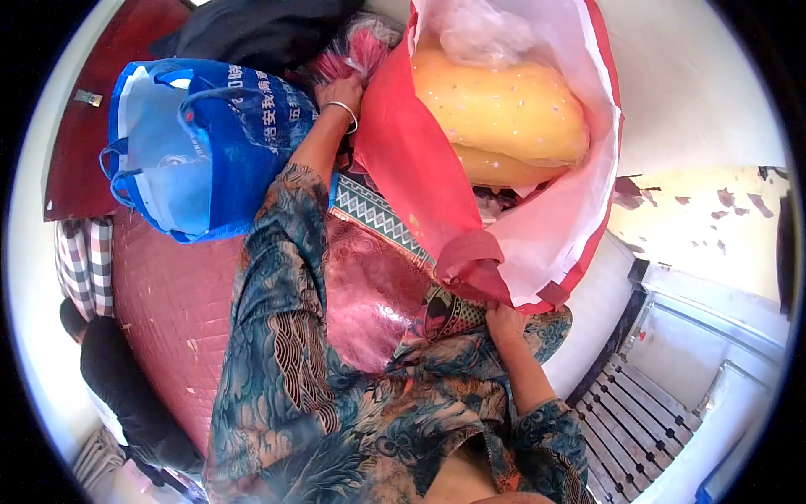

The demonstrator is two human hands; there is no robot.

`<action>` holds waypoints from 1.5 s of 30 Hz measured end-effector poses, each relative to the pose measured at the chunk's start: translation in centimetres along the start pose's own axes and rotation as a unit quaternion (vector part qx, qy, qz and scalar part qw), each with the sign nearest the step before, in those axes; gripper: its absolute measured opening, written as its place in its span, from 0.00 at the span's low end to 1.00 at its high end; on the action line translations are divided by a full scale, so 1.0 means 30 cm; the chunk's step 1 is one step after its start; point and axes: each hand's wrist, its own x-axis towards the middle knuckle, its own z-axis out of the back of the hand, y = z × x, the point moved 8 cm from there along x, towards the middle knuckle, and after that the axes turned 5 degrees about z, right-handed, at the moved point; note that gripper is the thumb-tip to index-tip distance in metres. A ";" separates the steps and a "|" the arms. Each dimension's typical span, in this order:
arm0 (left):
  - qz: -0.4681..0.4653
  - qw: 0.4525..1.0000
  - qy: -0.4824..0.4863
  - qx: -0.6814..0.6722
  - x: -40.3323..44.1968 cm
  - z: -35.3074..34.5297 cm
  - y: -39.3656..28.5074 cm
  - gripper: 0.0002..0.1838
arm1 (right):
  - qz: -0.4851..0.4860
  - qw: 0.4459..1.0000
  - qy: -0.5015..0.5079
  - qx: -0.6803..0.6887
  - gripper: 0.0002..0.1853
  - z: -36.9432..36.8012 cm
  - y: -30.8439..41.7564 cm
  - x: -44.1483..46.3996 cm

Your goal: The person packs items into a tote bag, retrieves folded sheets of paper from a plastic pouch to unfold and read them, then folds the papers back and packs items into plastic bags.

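Note:
A large red bag with a white lining gapes open at the upper right. Inside it lies a yellow speckled bundle, with crumpled clear plastic above. My right hand is closed on the red bag's near edge, beside its handle. My left hand, a bangle at the wrist, reaches to the bag's far left side. Its fingers are curled close to a red item in clear plastic; what they grip is hard to see.
A blue bag with white lettering stands left of my left arm, a dark cloth bundle behind it. Beneath is a reddish tiled surface with a patterned sheet. A slatted rack is at lower right; a person at lower left.

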 end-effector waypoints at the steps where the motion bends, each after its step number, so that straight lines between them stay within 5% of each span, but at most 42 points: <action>1: -0.011 1.000 -0.006 0.004 -0.052 0.029 -0.018 0.16 | -0.002 1.000 0.004 0.009 0.19 0.007 0.002 0.005; 6: -0.027 0.975 -0.102 -0.197 -0.017 0.045 0.048 0.15 | -0.068 0.989 0.131 0.010 0.22 -0.044 -0.032 -0.007; 7: -0.039 0.910 -0.070 -0.406 0.027 0.069 0.066 0.16 | -0.066 0.989 0.134 0.009 0.23 -0.049 -0.034 -0.009; 10: -0.046 0.857 -0.181 -0.481 -0.010 0.288 0.093 0.11 | -0.005 0.999 0.049 0.007 0.22 -0.055 -0.030 -0.029; 14: 0.031 0.678 -0.212 -0.704 -0.202 0.503 0.071 0.06 | 0.024 0.999 0.022 0.005 0.20 -0.070 -0.014 -0.013; 18: -0.089 0.585 -0.209 -0.779 -0.267 0.673 0.079 0.10 | 0.035 0.999 0.014 0.016 0.19 -0.072 -0.015 -0.015; 20: -0.199 0.576 -0.248 -0.753 -0.397 0.847 0.043 0.05 | 0.038 0.999 0.010 0.020 0.18 -0.079 -0.020 -0.005; 22: -0.244 0.501 -0.307 -0.772 -0.569 1.029 0.002 0.02 | 0.047 0.999 0.000 0.024 0.17 -0.089 -0.020 -0.003; 24: -0.244 0.506 -0.405 -0.722 -0.731 1.170 0.002 0.06 | 0.058 0.998 -0.014 0.028 0.16 -0.099 -0.018 -0.007; 26: -0.364 0.506 -0.413 -0.664 -0.913 1.232 -0.024 0.15 | 0.081 0.996 -0.037 0.030 0.15 -0.108 -0.017 -0.020; 27: -0.382 0.591 -0.588 -0.399 -1.067 1.258 -0.060 0.22 | 0.098 0.993 -0.055 0.028 0.15 -0.106 -0.012 -0.031; 28: -0.379 0.623 -0.652 -0.205 -1.155 1.266 -0.100 0.22 | 0.122 0.989 -0.081 0.032 0.15 -0.095 -0.010 -0.042; 29: -0.373 0.598 -0.709 -0.017 -1.239 1.252 -0.135 0.23 | 0.147 0.983 -0.108 0.040 0.14 -0.082 -0.010 -0.055; 30: -0.369 0.630 -0.684 0.003 -1.292 1.256 -0.141 0.23 | 0.119 0.981 -0.086 0.123 0.14 -0.069 -0.024 -0.056; 31: -0.363 0.660 -0.657 0.023 -1.344 1.257 -0.147 0.24 | -0.099 0.913 0.030 0.394 0.17 -0.065 -0.064 -0.063; 32: -0.361 0.680 -0.637 0.048 -1.391 1.239 -0.171 0.25 | -0.139 0.854 0.045 0.500 0.17 -0.010 -0.039 -0.057; 34: -0.379 0.703 -0.598 0.066 -1.464 1.205 -0.214 0.25 | -0.137 0.794 -0.066 0.589 0.18 0.109 -0.025 -0.078; 37: -0.544 0.696 -0.467 -0.036 -1.568 1.113 -0.305 0.20 | -0.184 0.767 -0.116 0.604 0.21 0.218 -0.099 -0.115; 38: -0.609 0.681 -0.395 -0.091 -1.600 1.075 -0.346 0.19 | -0.191 0.774 -0.109 0.593 0.23 0.275 -0.112 -0.122; 41: -0.766 0.563 -0.131 -0.280 -1.723 0.972 -0.511 0.14 | -0.197 0.606 -0.146 0.757 0.25 0.342 -0.130 -0.151; 43: -0.794 0.485 0.024 -0.366 -1.802 0.894 -0.641 0.11 | -0.163 0.528 -0.139 0.822 0.25 0.425 -0.091 -0.175; 45: -0.766 0.462 0.146 -0.422 -1.857 0.797 -0.772 0.09 | -0.150 0.505 -0.141 0.838 0.25 0.462 -0.076 -0.231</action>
